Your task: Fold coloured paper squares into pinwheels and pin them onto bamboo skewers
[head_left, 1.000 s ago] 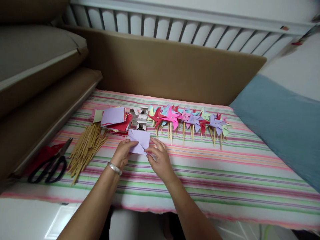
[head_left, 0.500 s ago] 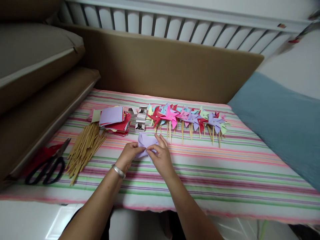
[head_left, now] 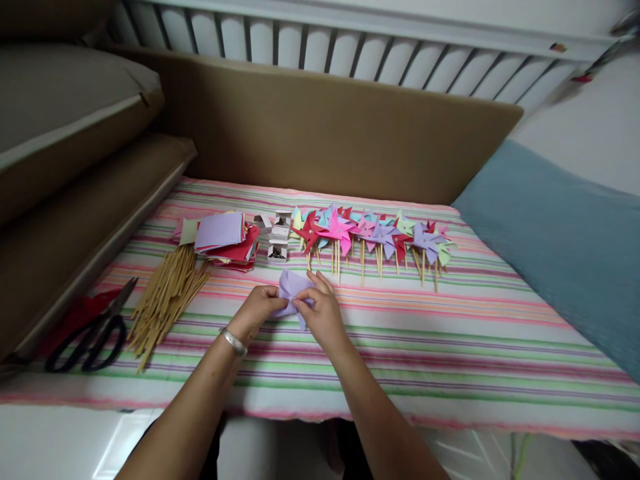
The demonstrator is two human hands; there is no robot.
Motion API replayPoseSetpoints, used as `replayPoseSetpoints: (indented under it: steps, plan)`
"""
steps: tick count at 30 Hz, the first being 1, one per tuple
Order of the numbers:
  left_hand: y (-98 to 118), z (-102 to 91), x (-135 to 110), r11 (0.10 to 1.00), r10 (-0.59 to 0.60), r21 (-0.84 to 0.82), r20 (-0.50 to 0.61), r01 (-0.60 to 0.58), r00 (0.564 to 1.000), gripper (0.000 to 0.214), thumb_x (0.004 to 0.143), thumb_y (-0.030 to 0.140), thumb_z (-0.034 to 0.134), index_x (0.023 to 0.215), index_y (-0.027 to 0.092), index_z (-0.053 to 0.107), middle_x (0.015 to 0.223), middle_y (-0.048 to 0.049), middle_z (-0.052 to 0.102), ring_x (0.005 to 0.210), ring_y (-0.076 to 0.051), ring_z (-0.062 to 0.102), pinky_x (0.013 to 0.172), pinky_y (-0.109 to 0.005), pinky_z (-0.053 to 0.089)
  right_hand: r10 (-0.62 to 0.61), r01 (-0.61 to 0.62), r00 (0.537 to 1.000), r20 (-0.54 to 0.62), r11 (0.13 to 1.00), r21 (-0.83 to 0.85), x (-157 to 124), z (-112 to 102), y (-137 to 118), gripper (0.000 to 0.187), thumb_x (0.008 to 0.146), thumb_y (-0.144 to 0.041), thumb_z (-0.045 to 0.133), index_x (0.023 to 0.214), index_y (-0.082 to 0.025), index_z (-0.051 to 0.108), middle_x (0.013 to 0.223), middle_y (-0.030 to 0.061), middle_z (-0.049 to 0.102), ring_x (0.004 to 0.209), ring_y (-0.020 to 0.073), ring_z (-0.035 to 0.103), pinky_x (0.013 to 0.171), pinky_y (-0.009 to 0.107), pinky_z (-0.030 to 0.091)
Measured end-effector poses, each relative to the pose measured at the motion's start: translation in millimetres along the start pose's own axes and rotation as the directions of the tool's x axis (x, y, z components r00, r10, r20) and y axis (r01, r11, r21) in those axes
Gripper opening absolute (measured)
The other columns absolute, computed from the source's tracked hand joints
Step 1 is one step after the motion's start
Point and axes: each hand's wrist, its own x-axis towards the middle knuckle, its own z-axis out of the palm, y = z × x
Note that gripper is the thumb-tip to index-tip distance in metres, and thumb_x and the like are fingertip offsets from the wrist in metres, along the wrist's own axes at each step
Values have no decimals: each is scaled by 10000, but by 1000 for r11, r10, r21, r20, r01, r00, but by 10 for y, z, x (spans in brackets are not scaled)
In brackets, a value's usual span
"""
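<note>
A lavender paper pinwheel [head_left: 293, 285], its corners partly folded to the middle, is held just above the striped cloth [head_left: 440, 360]. My left hand [head_left: 257, 310], with a silver bangle at the wrist, pinches the paper's left side between thumb and fingers. From the right, my right hand [head_left: 321, 308] presses thumb and forefinger together near the paper's centre, its other fingers raised. Beyond the hands stand small white boxes [head_left: 278, 251], one with dark little pieces inside. Finished pinwheels [head_left: 339, 232] on sticks lie in a row to the right of the boxes.
Stacked coloured paper squares [head_left: 220, 231] lie left of the boxes, with a pile of wooden sticks [head_left: 165, 293] in front. Black-handled scissors [head_left: 93, 337] rest at the far left beside brown cushions [head_left: 90, 193]. A brown padded board [head_left: 320, 133] stands along the back.
The lavender paper has turned a little and shows more folded corners, one now pointing down between my hands. Both hands stay pinched on it. The view has shifted slightly.
</note>
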Motion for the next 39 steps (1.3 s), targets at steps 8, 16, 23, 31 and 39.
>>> replayPoseSetpoints:
  steps: [8, 16, 23, 31, 39]
  plan:
    - [68, 14, -40, 999, 6, 48, 46, -8, 999, 182, 552, 303, 718, 568, 130, 665, 485, 20, 528, 470, -90, 404, 503, -220, 282, -3, 3, 1000, -30, 1000, -2, -3, 15, 33, 63, 688, -148, 657, 674, -208, 646, 1258, 95, 554, 1262, 285, 376, 1014, 521, 306]
    - [25, 6, -15, 992, 37, 119, 4, -37, 999, 107, 534, 232, 700, 548, 132, 666, 474, 24, 531, 473, -93, 410, 518, -224, 303, 24, -24, 999, -44, 1000, -2, 0, 12, -16, 225, 645, -143, 682, 859, -200, 642, 1218, 123, 568, 1225, 299, 418, 1016, 507, 321]
    - [13, -3, -21, 971, 13, 235, 139, -45, 990, 65, 558, 197, 662, 524, 141, 659, 471, 28, 515, 467, -97, 396, 490, -224, 284, 236, -326, 935, 266, 867, 376, 37, -152, 117, 600, 630, -144, 636, 1208, -223, 498, 842, 15, 650, 750, 182, 638, 669, 320, 517]
    - [8, 7, -43, 968, -4, 246, 216, -51, 976, 29, 521, 180, 666, 509, 154, 660, 474, 20, 557, 471, -125, 465, 483, -238, 330, 250, -501, 830, 499, 727, 470, 64, -245, 76, 419, 551, -120, 666, 962, -187, 617, 777, 2, 653, 679, 163, 606, 547, 246, 471]
    - [14, 25, -36, 975, 10, 217, 183, -50, 983, 83, 530, 171, 705, 520, 145, 627, 489, 24, 560, 488, -118, 494, 512, -236, 360, 275, -435, 865, 419, 827, 355, 62, -209, 21, 264, 552, -101, 629, 801, -188, 622, 728, -39, 599, 649, 135, 537, 563, 225, 419]
